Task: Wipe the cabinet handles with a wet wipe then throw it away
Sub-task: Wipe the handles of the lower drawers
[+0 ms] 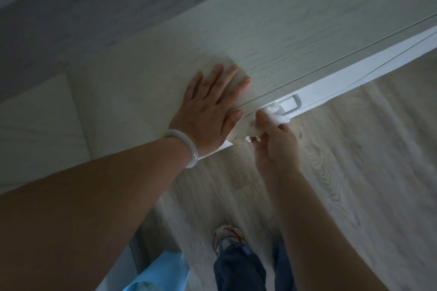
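- Step in hand looks like the wiping itself: the right hand [274,146] has the wet wipe [275,114] bunched up and pressed against the near end of the cabinet handle [292,104], on the white front face just under the top edge.
- To do this bit well, I'd wrap the wipe around the bar instead of dabbing it, then slide along the whole length and get the back side and the two ends where grime collects.
- Keep the wipe folded thick enough that the fingers [261,116] don't scrape the handle directly. Some of it trails down toward the palm, so regather it if it flops.
- The right hand's fingers are pinched shut on the wipe, thumb and fingertips up top, wrist bent up from below, forearm coming in from the lower right.
- The left hand [210,106] lies flat and spread on the cabinet top [283,38], holding nothing, just bracing. The thumb sits right at the front edge near the wipe. There's a pale bracelet [186,146] on that wrist.
- Only one handle is visible from here, so I can't say how many are left. The binning part isn't done yet.
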